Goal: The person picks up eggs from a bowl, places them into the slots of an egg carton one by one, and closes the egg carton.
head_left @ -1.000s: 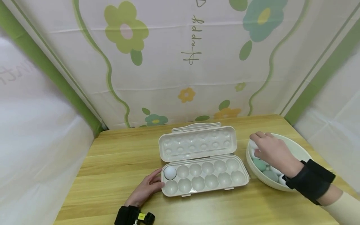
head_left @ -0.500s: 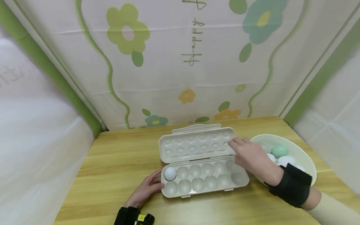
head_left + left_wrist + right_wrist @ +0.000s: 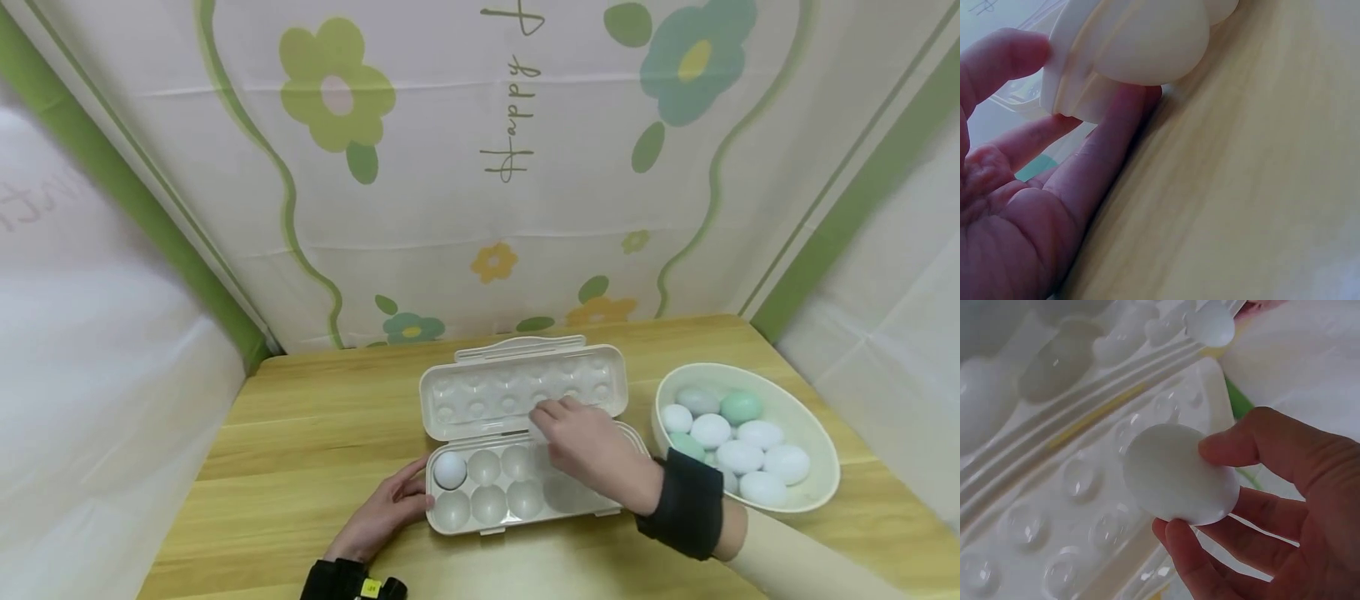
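An egg carton (image 3: 489,503) stands with its lid (image 3: 442,417) folded back. One white egg (image 3: 450,471) sits in its back-left cup. My left hand (image 3: 384,510) holds the carton's left end; the left wrist view has the thumb at the rim and fingers beneath the cups. Above the carton, near the hinge, my right hand (image 3: 588,448) pinches a white egg (image 3: 1179,475) between thumb and fingertips. In the right wrist view that egg overlaps the lid's bumps (image 3: 1082,478).
To the right stands a cream bowl (image 3: 810,417) with several white, green and grey eggs (image 3: 740,457). Wooden tabletop (image 3: 300,442) runs left and in front of the carton. A flowered cloth (image 3: 450,167) hangs behind, with white side panels.
My right hand has come out of the bowl with a white egg and moved left over the carton. The left hand still holds the carton's left end.
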{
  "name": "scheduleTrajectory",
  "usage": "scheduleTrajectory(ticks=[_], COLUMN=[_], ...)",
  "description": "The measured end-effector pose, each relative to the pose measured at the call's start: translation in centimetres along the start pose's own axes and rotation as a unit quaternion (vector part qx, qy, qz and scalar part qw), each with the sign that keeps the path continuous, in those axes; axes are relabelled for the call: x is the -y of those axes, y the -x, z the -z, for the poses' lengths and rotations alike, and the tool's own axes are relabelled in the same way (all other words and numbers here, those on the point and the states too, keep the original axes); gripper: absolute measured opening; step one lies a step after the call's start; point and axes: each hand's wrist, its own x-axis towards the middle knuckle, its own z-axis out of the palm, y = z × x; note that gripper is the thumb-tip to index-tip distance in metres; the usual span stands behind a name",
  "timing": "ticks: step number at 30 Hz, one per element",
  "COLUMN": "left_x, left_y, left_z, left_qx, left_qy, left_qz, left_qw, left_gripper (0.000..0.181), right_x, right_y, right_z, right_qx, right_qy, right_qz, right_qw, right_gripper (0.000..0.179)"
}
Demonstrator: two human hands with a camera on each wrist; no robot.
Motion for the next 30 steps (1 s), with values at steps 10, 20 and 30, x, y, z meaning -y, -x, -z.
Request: scheduleTrajectory(ticks=[10, 20, 30], left_x=[0.0, 0.0, -0.2], left_y=[-0.1, -0.1, 0.2], left_z=[-0.3, -0.2, 0.0], left_qx=[0.001, 0.006, 0.002], left_qy=[0.004, 0.018, 0.02], left_qz=[0.001, 0.005, 0.007], left_qw=[1.0, 0.9998, 0.9998], left_gripper=[0.065, 0.063, 0.063], right_x=[3.7, 5.5, 5.9], right_y=[-1.4, -2.6, -3.6], right_z=[-2.8, -4.0, -4.4], right_qx=[0.027, 0.074, 0.119], right_qy=[0.004, -0.017, -0.024], right_qz=[0.059, 0.083, 0.086], right_qw=[0.9979, 0.9936, 0.9889], right_gripper=[0.028, 0.024, 0.018])
